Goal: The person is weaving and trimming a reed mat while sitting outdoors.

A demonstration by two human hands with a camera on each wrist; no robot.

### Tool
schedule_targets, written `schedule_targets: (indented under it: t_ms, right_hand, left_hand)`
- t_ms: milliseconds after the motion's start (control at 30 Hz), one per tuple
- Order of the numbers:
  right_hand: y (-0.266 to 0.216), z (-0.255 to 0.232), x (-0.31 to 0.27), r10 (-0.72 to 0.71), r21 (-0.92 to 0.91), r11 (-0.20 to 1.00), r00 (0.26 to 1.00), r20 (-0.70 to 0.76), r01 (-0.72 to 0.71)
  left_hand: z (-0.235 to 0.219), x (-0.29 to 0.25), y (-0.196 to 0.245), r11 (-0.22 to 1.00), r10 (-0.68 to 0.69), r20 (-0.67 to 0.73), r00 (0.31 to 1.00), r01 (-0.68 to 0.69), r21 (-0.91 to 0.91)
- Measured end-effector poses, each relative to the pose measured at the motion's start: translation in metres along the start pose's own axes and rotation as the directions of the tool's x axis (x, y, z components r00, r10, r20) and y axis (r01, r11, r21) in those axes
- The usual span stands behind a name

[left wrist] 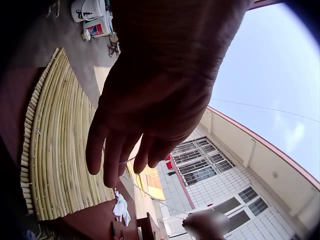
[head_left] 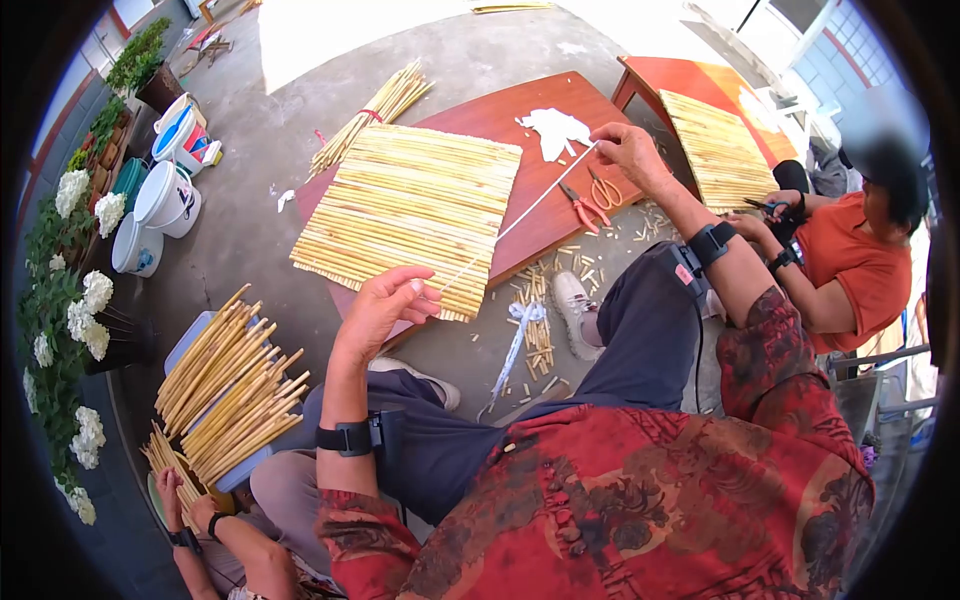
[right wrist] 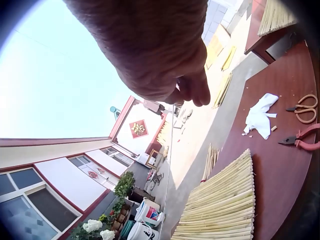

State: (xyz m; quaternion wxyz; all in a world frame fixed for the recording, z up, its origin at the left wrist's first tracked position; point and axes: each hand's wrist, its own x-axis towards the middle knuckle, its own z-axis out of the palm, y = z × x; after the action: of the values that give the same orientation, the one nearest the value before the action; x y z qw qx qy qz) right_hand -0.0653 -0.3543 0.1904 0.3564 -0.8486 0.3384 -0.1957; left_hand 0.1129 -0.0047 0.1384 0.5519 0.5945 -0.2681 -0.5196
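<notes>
A thin white string point(head_left: 548, 192) is stretched taut between my two hands, slanting over a mat of straw-coloured stalks point(head_left: 412, 200). My right hand point(head_left: 630, 155) pinches the upper end, raised above the red-brown table point(head_left: 490, 115). The lower end runs to my left hand point(head_left: 388, 305), held in front of the mat's near edge with thumb and fingers drawn together on the string. In the left wrist view the string passes between the fingers of the left hand point(left wrist: 150, 110). Stitches of thread show along the mat's edge there.
Pliers point(head_left: 585, 210), scissors point(head_left: 604, 190) and a crumpled white cloth point(head_left: 556, 132) lie on the table. A tied stalk bundle point(head_left: 375, 112) lies behind the mat. Cut pieces point(head_left: 538, 335) litter the floor. Loose stalks point(head_left: 230, 385) fill a tray at left. Other people sit on both sides.
</notes>
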Motion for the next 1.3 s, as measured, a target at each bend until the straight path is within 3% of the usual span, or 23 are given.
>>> schedule_targets:
  t_ms: [67, 100, 200, 367, 433, 467, 533, 600, 700, 767, 833, 1000, 1067, 1133, 1233, 1300]
  right_hand:
    - [0.007, -0.012, 0.016, -0.188, -0.265, 0.956, 0.955, -0.231, 0.124]
    - [0.006, -0.016, 0.02, -0.299, -0.367, 0.911, 0.916, -0.268, 0.19]
    - [0.002, -0.018, 0.03, -0.367, -0.474, 0.857, 0.887, -0.281, 0.204]
    - [0.006, 0.018, 0.032, -0.346, -0.48, 0.839, 0.932, -0.111, 0.254]
    - [0.014, 0.037, 0.031, -0.368, -0.579, 0.744, 0.928, 0.062, 0.334]
    - [0.018, 0.038, 0.034, -0.364, -0.576, 0.748, 0.93, 0.059, 0.329]
    - [0.016, 0.03, 0.042, -0.098, -0.26, 0.965, 0.975, -0.199, 0.044]
    - [0.018, -0.003, 0.057, -0.045, -0.059, 0.998, 0.911, -0.41, 0.022]
    - [-0.005, -0.057, 0.07, -0.153, 0.184, 0.934, 0.808, -0.569, 0.307]
    - [-0.017, -0.076, 0.071, -0.287, 0.078, 0.902, 0.725, -0.626, 0.424]
    - [-0.03, -0.073, 0.064, -0.29, 0.15, 0.874, 0.745, -0.601, 0.462]
    - [-0.029, -0.038, 0.051, -0.214, 0.256, 0.886, 0.831, -0.513, 0.386]
    - [-0.014, -0.029, 0.054, -0.266, 0.162, 0.923, 0.885, -0.382, 0.348]
    - [-0.001, -0.016, 0.049, -0.218, 0.122, 0.953, 0.908, -0.357, 0.277]
    - [0.013, -0.008, 0.045, -0.234, -0.304, 0.937, 0.955, -0.181, 0.172]
    - [0.031, 0.002, 0.048, -0.257, -0.425, 0.888, 0.956, -0.144, 0.175]
  left_hand:
    - [-0.002, 0.011, -0.007, 0.982, -0.041, -0.081, 0.996, 0.055, 0.179]
    - [-0.003, 0.014, -0.007, 0.98, -0.061, -0.073, 0.995, 0.073, 0.186]
    - [0.0, 0.02, 0.001, 0.986, -0.079, -0.123, 0.989, 0.096, 0.136]
    - [0.008, 0.039, 0.0, 0.998, 0.028, -0.174, 0.984, -0.017, 0.065]
    - [0.008, 0.045, -0.002, 0.996, 0.031, -0.189, 0.982, -0.015, 0.086]
    - [0.007, 0.047, -0.004, 0.995, 0.031, -0.205, 0.978, -0.011, 0.097]
    - [0.004, 0.052, -0.007, 0.992, 0.015, -0.242, 0.97, 0.017, 0.127]
    - [-0.001, 0.053, -0.009, 0.984, 0.039, -0.279, 0.959, 0.012, 0.177]
    - [0.001, 0.059, -0.011, 0.983, 0.025, -0.286, 0.958, 0.03, 0.183]
    - [0.005, 0.064, -0.009, 0.977, 0.01, -0.241, 0.971, 0.042, 0.211]
    - [0.008, 0.068, -0.011, 0.959, -0.001, -0.148, 0.989, 0.043, 0.279]
    - [0.015, 0.07, -0.014, 0.931, -0.024, -0.126, 0.992, 0.068, 0.358]
    - [0.013, 0.071, -0.015, 0.907, -0.018, -0.156, 0.988, 0.081, 0.412]
    - [0.011, 0.07, -0.017, 0.906, -0.024, -0.163, 0.986, 0.09, 0.414]
    - [0.009, 0.072, -0.016, 0.903, -0.025, -0.162, 0.987, 0.092, 0.42]
    - [0.014, 0.069, -0.011, 0.903, -0.031, -0.156, 0.987, 0.094, 0.42]
